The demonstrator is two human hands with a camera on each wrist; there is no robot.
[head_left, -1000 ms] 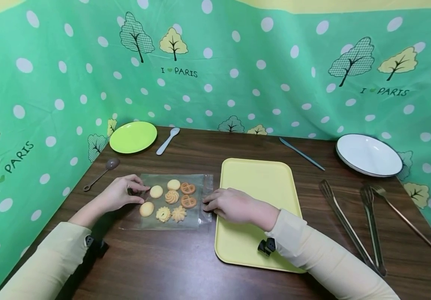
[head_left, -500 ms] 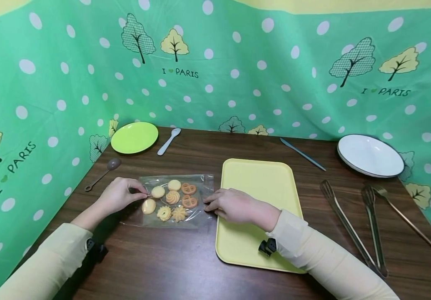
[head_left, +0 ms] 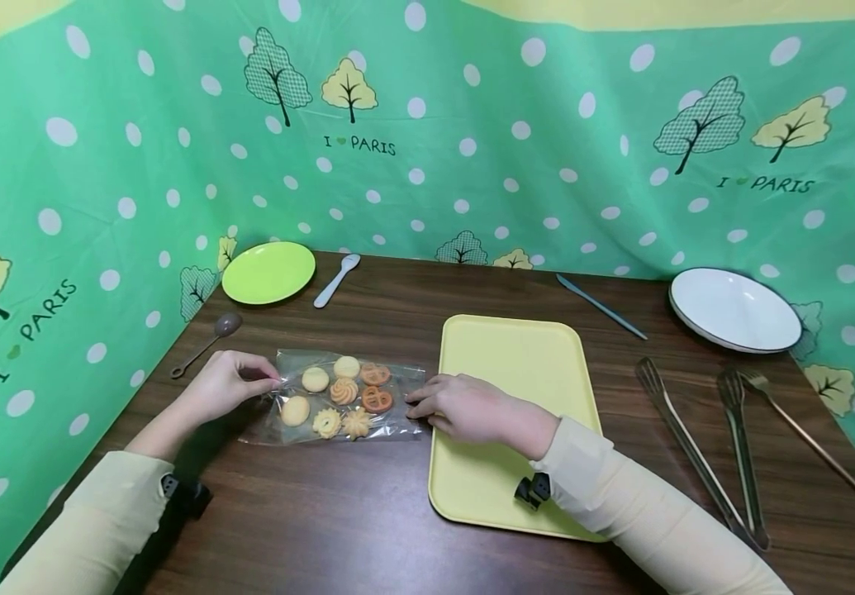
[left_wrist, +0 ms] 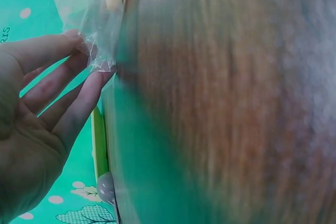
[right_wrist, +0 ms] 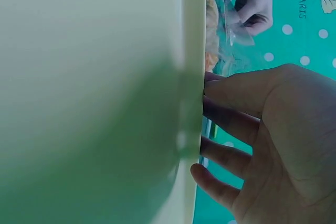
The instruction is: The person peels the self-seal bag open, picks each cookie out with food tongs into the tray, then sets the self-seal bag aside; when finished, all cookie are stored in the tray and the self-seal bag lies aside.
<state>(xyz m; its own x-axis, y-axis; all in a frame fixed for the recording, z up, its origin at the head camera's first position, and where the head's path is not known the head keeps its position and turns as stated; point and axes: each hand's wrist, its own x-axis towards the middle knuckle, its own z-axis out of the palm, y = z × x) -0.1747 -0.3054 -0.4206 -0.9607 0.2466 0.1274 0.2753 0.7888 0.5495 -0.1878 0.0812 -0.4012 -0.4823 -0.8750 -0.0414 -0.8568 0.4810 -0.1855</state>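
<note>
A clear plastic bag point(head_left: 390, 427) lies on the wooden table, with several cookies point(head_left: 344, 391) showing through it: round ones, pretzel-shaped ones and flower-shaped ones. At the bag's upper left, my left hand point(head_left: 230, 386) pinches the film between thumb and fingers; the left wrist view shows crumpled film point(left_wrist: 100, 51) in that pinch. My right hand point(head_left: 472, 407) reaches over the left rim of a yellow tray point(head_left: 512, 351) and holds the bag's right edge. In the right wrist view, the tray's rim hides the tips of the right fingers point(right_wrist: 226, 156).
Behind the bag lie a lime-green plate point(head_left: 268, 273), a pale blue spoon point(head_left: 336, 281) and a brown spoon point(head_left: 207, 343). To the right are a blue knife point(head_left: 600, 306), white plates point(head_left: 735, 310), tongs point(head_left: 702, 463) and a fork point(head_left: 814, 438). A green cloth point(head_left: 486, 124) encloses the table.
My left thumb and fingers have closed on the bag's left side and drawn slightly left and up. The film has creased and its upper left part has lifted. The right hand has barely moved.
</note>
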